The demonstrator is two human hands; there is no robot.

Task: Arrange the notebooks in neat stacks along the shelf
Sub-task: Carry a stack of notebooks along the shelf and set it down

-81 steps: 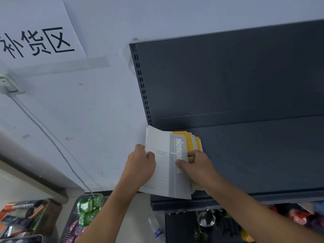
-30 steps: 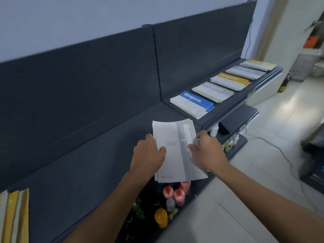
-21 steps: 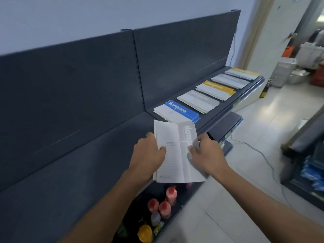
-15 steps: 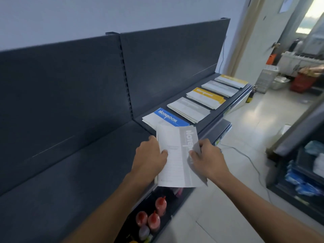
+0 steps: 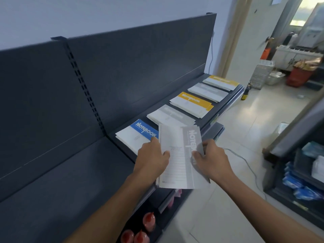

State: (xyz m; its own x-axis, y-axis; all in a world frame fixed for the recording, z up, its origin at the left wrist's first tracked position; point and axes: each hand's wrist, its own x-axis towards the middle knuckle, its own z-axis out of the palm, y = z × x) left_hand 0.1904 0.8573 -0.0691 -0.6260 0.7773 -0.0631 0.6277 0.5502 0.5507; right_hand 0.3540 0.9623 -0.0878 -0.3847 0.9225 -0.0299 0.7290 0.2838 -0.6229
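Observation:
Both hands hold a small pile of grey notebooks (image 5: 178,155) in the air above the front edge of the dark shelf (image 5: 73,172). My left hand (image 5: 151,159) grips its left side and my right hand (image 5: 210,159) grips its right side. Along the shelf to the right lie several stacks in a row: a blue notebook stack (image 5: 136,134) just behind my left hand, then a grey stack (image 5: 170,115), a yellow stack (image 5: 192,103), another grey stack (image 5: 208,91) and a far yellow stack (image 5: 221,82).
The shelf's dark back panel (image 5: 122,71) rises behind the stacks. Red-capped bottles (image 5: 149,221) stand on a lower shelf below my hands. A cable (image 5: 249,165) trails across the tiled floor. Another shelf unit (image 5: 301,172) with blue packs stands to the right.
I have turned right from the yellow-and-grey pile at the shelf's left end and carried the grey notebooks along the shelf. The row of stacks is now closer, just beyond my hands.

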